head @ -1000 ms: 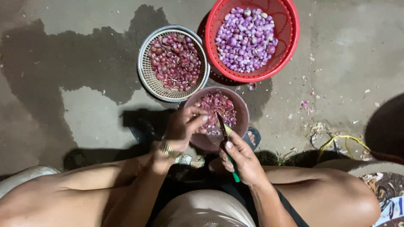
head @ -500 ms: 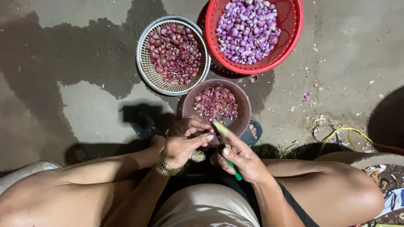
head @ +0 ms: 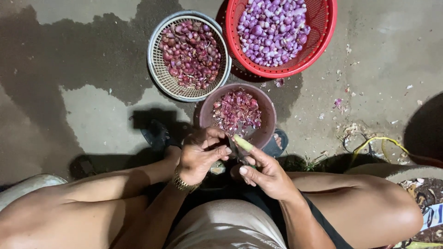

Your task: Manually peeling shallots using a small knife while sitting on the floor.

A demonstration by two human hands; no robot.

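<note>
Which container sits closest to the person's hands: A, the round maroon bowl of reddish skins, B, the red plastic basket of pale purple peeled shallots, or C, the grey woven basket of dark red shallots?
A: the round maroon bowl lies just beyond the left hand and right hand, nearer than either basket.

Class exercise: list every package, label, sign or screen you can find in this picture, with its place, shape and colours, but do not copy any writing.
No signs, labels or screens show.
Printed wrapper or bag: at the right edge beside the knee, only a crumpled white and blue corner in view; what kind of package it is cannot be told.
</note>
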